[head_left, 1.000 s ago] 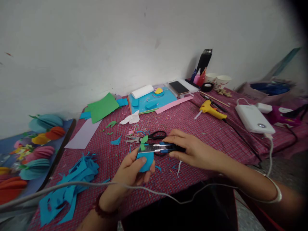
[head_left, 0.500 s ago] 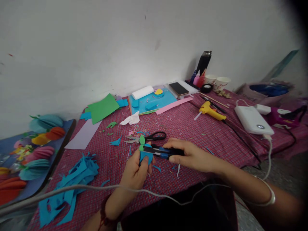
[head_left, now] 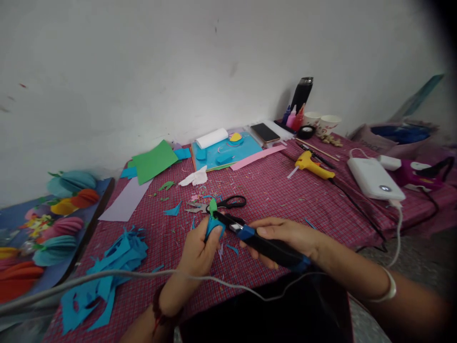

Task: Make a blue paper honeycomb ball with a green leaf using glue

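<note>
My left hand (head_left: 200, 248) pinches a small folded blue paper piece (head_left: 215, 228) with a green paper leaf (head_left: 213, 206) at its top. In my right hand (head_left: 285, 236) is a black and blue stapler (head_left: 268, 245), its jaw end tilted up to the left and meeting the blue paper near the leaf. The thumb lies along the stapler's upper side and the fingers curl beneath it. Just behind the paper, black-handled scissors (head_left: 233, 202) lie on the table, their middle partly hidden by the leaf.
Blue paper offcuts (head_left: 117, 262) are heaped at the left. A yellow glue gun (head_left: 314, 166) and a white power bank (head_left: 374, 178) lie at the right. A white cable (head_left: 143, 273) runs across in front of my forearms. Paper pumpkin-like shapes (head_left: 59, 250) sit at far left.
The stapler has turned from nearly level to slanting, its rear end now lower and toward me. My right hand's grip has shifted on it, and the blue paper has tilted in my left hand.
</note>
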A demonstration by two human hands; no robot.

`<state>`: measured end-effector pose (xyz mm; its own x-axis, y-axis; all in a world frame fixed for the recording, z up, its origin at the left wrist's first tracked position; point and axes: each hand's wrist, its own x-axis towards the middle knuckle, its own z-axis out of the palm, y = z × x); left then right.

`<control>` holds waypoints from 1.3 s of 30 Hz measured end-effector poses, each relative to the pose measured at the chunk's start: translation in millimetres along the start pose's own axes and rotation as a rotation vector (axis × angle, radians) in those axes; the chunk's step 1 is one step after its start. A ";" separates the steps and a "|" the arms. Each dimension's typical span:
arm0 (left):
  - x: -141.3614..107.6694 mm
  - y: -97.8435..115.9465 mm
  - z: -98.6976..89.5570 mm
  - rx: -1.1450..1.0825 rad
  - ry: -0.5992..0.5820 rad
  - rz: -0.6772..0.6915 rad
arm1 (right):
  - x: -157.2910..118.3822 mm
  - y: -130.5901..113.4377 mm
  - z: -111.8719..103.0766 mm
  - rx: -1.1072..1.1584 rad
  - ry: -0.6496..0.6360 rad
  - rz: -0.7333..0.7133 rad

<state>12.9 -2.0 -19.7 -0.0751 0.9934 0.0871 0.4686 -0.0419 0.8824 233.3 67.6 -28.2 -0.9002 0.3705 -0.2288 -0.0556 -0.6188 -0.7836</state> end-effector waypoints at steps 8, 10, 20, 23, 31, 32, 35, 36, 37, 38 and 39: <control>5.3 -1.1 -0.5 0.192 0.008 0.078 | 0.2 5.8 0.1 0.025 0.022 -0.067; 6.0 -1.2 0.3 0.231 0.020 0.102 | 2.0 7.8 -0.4 0.010 0.036 -0.081; 5.1 0.1 0.0 0.099 -0.105 -0.032 | 8.7 14.9 0.0 0.027 0.001 -0.132; 4.9 -1.3 -1.0 -0.104 -0.191 -0.155 | 8.1 15.5 1.5 0.058 -0.014 -0.146; 7.9 -8.4 -1.2 -0.362 -0.189 -0.250 | 1.2 12.9 -4.8 0.149 -0.097 -0.235; 8.0 -8.8 -0.9 -0.390 -0.186 -0.259 | 0.0 13.6 -7.1 0.150 -0.104 -0.233; 7.8 -9.1 0.8 -0.437 -0.165 -0.267 | -3.5 16.4 -13.6 0.137 -0.107 -0.218; 7.9 -8.7 1.6 -0.448 -0.150 -0.260 | -4.6 16.9 -15.1 0.124 -0.098 -0.212; 8.2 -8.1 2.2 -0.467 -0.130 -0.248 | -5.7 16.8 -15.9 0.102 -0.087 -0.208; 8.7 -7.1 2.7 -0.497 -0.102 -0.235 | -6.8 15.9 -15.9 0.066 -0.075 -0.202; 9.3 -5.6 2.8 -0.540 -0.062 -0.223 | -8.0 14.2 -15.1 0.006 -0.056 -0.200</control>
<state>12.0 7.8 -25.1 -0.0609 0.9882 -0.1402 -0.0690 0.1360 0.9883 246.2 66.3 -46.2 -0.8935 0.4475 -0.0368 -0.2379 -0.5413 -0.8064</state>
